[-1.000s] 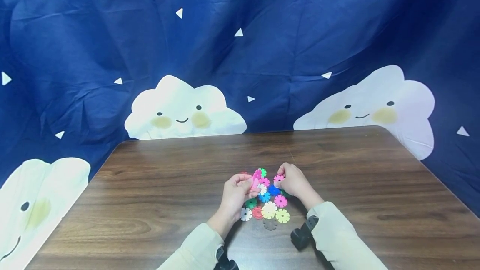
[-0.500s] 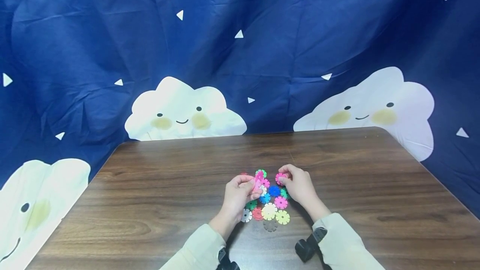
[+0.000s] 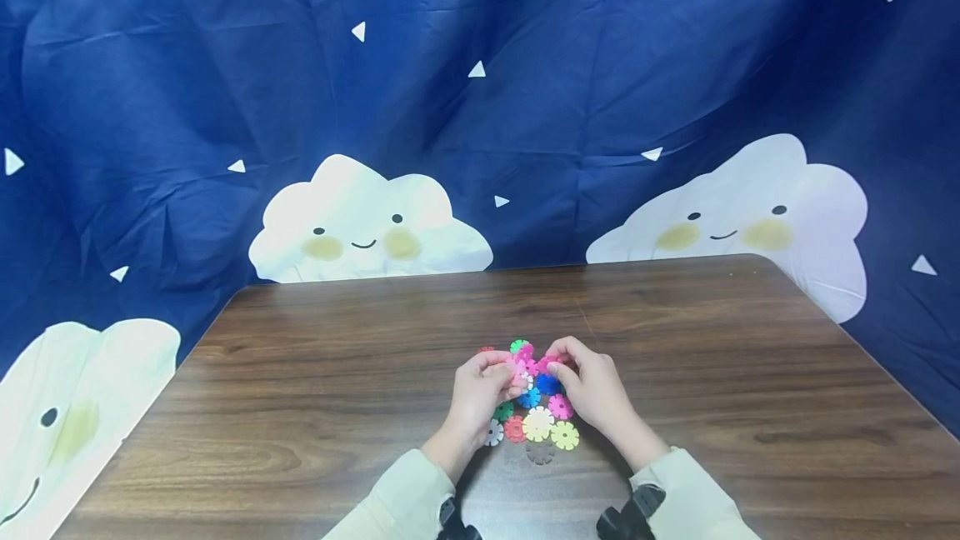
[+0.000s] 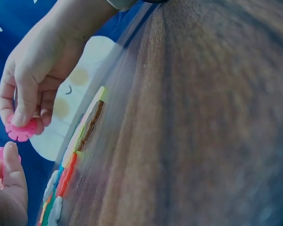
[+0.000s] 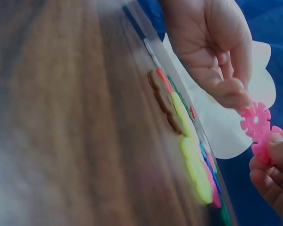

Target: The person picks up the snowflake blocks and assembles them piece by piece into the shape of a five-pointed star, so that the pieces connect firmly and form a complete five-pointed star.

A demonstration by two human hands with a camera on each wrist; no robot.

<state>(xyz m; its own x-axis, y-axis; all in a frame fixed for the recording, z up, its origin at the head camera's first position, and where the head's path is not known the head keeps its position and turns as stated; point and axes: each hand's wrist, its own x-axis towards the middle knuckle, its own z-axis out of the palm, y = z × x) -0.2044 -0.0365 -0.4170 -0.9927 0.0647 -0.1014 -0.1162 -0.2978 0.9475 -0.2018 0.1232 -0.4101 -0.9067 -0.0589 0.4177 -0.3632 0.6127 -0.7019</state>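
Note:
Close over the pile, my left hand (image 3: 476,394) pinches a pink notched plastic disc (image 5: 255,120) at its edge. My right hand (image 3: 596,386) pinches another pink notched disc (image 4: 21,131) between thumb and fingers. The two discs overlap in the right wrist view, and their edges face each other. Beneath the hands lie several flat notched discs, among them a dark blue disc (image 3: 547,384), a pink disc (image 3: 560,407), a cream disc (image 3: 538,423), a yellow disc (image 3: 565,435) and a red disc (image 3: 514,428). The fingers hide part of the pile.
A brown disc (image 3: 540,452) lies at the pile's near side, and a green disc (image 3: 519,346) at its far side. All rest on a dark wooden table (image 3: 337,407). Behind it hangs a blue cloth (image 3: 540,90) printed with clouds.
My right hand has moved left and slightly nearer the body with its pink disc, closing the gap to the left hand's disc. The left hand has shifted slightly right.

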